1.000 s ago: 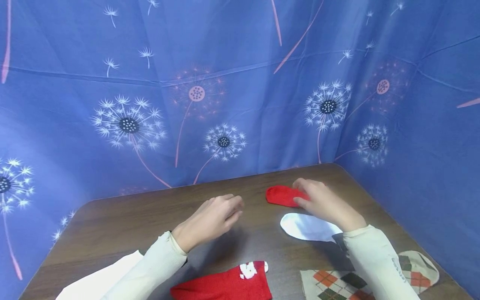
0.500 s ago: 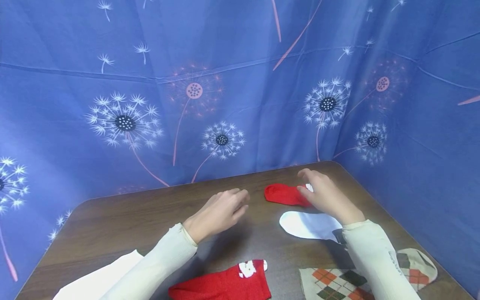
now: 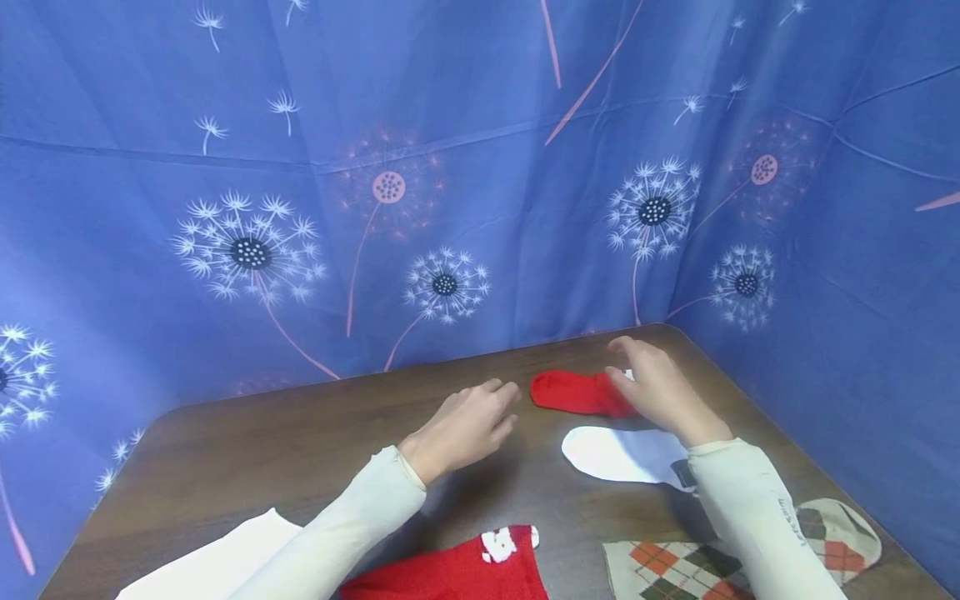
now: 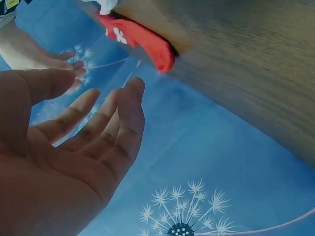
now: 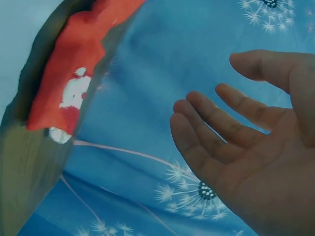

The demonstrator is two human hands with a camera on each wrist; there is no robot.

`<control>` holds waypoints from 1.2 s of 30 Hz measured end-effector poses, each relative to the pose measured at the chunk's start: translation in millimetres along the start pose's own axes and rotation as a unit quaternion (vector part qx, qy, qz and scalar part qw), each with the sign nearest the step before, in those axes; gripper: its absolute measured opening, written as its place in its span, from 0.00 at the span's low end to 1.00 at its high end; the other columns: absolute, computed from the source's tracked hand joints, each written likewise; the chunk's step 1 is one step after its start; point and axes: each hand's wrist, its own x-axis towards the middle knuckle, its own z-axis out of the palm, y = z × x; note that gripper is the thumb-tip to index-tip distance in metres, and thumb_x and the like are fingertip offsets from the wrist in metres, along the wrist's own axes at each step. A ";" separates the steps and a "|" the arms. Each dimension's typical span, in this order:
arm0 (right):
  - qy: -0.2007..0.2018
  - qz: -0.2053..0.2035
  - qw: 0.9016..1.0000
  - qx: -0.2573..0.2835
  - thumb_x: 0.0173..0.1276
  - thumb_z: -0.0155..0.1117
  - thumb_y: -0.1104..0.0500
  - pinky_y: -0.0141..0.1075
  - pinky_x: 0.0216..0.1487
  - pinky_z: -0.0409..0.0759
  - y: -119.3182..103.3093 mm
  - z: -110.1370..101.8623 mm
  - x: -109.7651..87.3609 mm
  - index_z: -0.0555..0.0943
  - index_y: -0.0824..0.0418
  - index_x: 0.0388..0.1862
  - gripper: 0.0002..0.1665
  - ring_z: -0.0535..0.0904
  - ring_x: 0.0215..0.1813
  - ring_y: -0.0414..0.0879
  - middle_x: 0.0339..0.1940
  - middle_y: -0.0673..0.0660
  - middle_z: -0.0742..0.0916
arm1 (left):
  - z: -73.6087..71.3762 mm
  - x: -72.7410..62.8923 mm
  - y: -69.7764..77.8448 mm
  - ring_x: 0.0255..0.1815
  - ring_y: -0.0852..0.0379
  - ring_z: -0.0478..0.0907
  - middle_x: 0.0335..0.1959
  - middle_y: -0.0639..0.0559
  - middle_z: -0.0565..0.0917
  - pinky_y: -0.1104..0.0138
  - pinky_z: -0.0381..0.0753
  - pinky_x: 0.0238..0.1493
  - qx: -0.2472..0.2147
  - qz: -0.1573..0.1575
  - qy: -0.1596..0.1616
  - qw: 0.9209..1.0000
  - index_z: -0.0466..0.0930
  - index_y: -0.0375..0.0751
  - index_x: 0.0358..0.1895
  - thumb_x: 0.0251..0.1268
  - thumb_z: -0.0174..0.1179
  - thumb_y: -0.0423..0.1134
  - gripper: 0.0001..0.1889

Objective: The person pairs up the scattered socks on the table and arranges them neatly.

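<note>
My right hand (image 3: 660, 390) hovers by the cuff end of a red sock (image 3: 573, 392) at the back right of the table, its fingers loosely bent around nothing. In the right wrist view that red sock (image 5: 69, 73) shows a white figure near its cuff, apart from the fingers. My left hand (image 3: 463, 423) is over the middle of the table, palm down and holding nothing. The left wrist view shows its relaxed fingers (image 4: 130, 108) with the red sock (image 4: 142, 39) beyond them. A white sock (image 3: 622, 454) with a dark patch lies just in front of the red one.
Nearer the front lies a second red sock (image 3: 457, 571) with a white figure. An argyle sock (image 3: 675, 571) is partly covered by my right sleeve, and a white cloth item (image 3: 217, 558) by my left. A blue dandelion-print curtain (image 3: 480, 167) encloses the wooden table (image 3: 300, 450).
My left hand has moved right and slightly forward over the table. My right hand has shifted a little right, uncovering more of the far red sock. The socks have stayed in place.
</note>
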 end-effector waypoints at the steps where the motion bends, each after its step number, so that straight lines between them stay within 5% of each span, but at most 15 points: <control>1: 0.001 0.001 1.000 -0.002 0.67 0.63 0.63 0.60 0.58 0.73 1.8 0.1 0.1 0.76 0.72 0.57 0.22 0.78 0.57 0.67 0.53 0.71 0.83 | 1.1 1.3 0.5 0.30 0.58 0.79 0.35 0.52 0.80 0.65 0.80 0.27 -0.001 -0.001 0.000 1.000 0.79 0.42 0.46 0.66 0.63 0.38 0.09; 12: 0.035 0.005 0.999 0.002 0.66 0.63 0.66 0.61 0.61 0.69 23.1 1.8 0.4 0.74 0.75 0.58 0.23 0.75 0.58 0.70 0.54 0.75 0.81 | 16.5 25.0 7.0 0.29 0.58 0.77 0.35 0.53 0.78 0.67 0.78 0.27 0.006 0.005 0.014 1.000 0.78 0.44 0.45 0.65 0.62 0.38 0.08; 24: 0.013 0.048 0.999 -0.009 0.68 0.61 0.63 0.64 0.65 0.64 36.7 6.7 -1.0 0.71 0.77 0.64 0.28 0.70 0.63 0.73 0.60 0.77 0.77 | 30.0 38.5 3.4 0.33 0.57 0.80 0.41 0.52 0.80 0.67 0.79 0.29 -0.016 -0.021 0.012 1.000 0.79 0.42 0.51 0.65 0.62 0.38 0.12; 36: 0.004 0.077 0.997 -0.018 0.67 0.62 0.63 0.62 0.61 0.70 55.2 16.0 -1.1 0.73 0.76 0.61 0.27 0.75 0.60 0.71 0.56 0.75 0.80 | 41.8 58.6 -6.9 0.32 0.56 0.78 0.38 0.51 0.80 0.66 0.77 0.27 -0.021 -0.028 0.023 0.999 0.80 0.42 0.48 0.64 0.61 0.36 0.11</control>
